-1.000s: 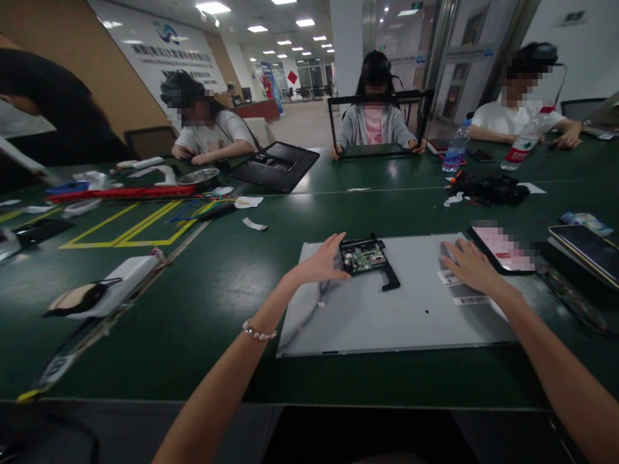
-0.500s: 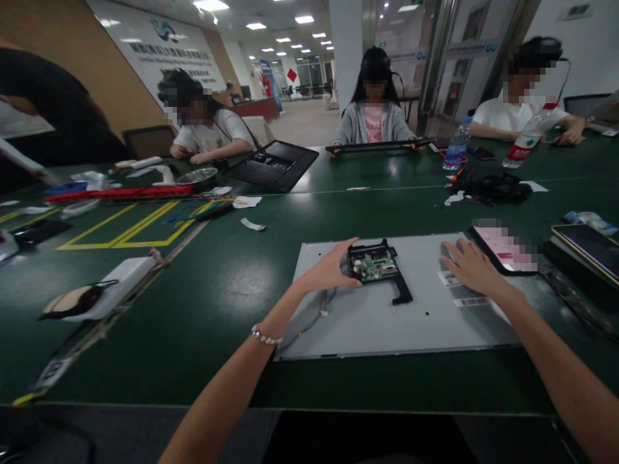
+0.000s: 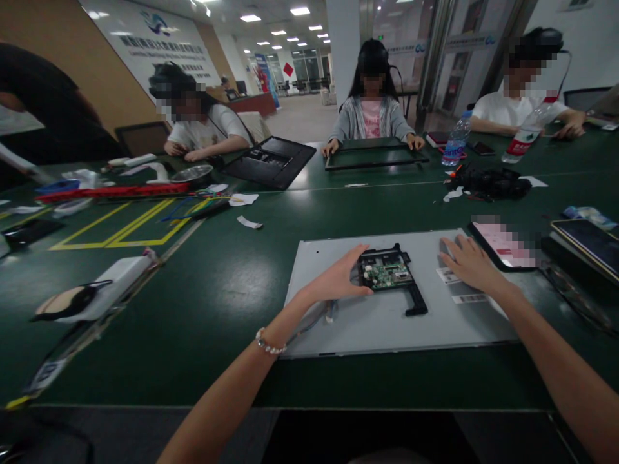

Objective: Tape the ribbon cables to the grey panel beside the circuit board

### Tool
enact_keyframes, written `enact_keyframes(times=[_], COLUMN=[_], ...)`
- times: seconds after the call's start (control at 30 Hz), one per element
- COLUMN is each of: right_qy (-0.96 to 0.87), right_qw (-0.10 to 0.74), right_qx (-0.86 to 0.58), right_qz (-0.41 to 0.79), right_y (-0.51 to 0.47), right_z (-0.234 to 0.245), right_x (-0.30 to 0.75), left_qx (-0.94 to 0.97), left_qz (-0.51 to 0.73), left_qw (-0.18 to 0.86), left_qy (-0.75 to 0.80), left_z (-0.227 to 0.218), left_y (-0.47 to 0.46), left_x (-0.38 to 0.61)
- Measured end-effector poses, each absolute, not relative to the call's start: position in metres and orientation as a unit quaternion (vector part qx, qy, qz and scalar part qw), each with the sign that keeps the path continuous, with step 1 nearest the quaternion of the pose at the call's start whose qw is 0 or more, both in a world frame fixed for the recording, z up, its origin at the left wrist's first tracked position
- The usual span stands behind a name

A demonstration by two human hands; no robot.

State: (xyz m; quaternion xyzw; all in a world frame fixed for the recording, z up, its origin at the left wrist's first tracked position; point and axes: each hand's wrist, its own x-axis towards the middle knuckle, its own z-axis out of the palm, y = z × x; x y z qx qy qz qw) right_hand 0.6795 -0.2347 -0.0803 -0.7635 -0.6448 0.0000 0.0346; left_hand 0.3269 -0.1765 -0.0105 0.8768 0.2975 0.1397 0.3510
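A flat grey-white panel [image 3: 382,332], apparently the back of a display, lies on the green table in front of me. My left hand [image 3: 341,277] grips the left edge of a black plastic bracket [image 3: 416,301], thumb at the near side and fingers at the far side. A green circuit board [image 3: 387,274] sits in that bracket, over the panel's middle. Beneath my left wrist, a cable with a small connector [image 3: 330,312] trails across the panel. My right hand [image 3: 471,264] lies with spread fingers on the panel's right side, by two white labels [image 3: 470,298].
A phone [image 3: 505,245] lies right of the panel, with glasses [image 3: 575,296] and another phone [image 3: 590,243] beyond. Across the table a person holds a black frame [image 3: 377,166]. A black cover [image 3: 273,161], bottles [image 3: 455,145] and a white power bank-like box [image 3: 104,293] stand around.
My left hand has slid the bracket with the circuit board a little to the right. My right hand stays put. The person opposite has tilted the black frame down toward the table.
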Motion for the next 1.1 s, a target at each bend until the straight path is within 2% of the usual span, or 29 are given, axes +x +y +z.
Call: enact_keyframes(times=[0.27, 0.83, 0.97, 1.1], right_qy=[-0.633, -0.637, -0.639, -0.647], right_qw=[0.063, 0.053, 0.047, 0.045], right_qx=[-0.771, -0.769, -0.768, -0.76], right_qz=[0.014, -0.001, -0.013, -0.028], right_y=[-0.233, -0.231, -0.232, -0.232], right_z=[-0.087, -0.095, -0.096, -0.098], right_x=[0.679, 0.68, 0.678, 0.678], left_qx=[0.882, 0.902, 0.909, 0.813], left_qz=[0.102, 0.079, 0.129, 0.236], left_qw=[0.353, 0.338, 0.229, 0.047], left_qy=[0.294, 0.258, 0.323, 0.53], left_z=[-0.015, -0.015, -0.01, -0.017], left_y=[-0.172, -0.166, -0.13, -0.078], left_x=[0.319, 0.31, 0.278, 0.219])
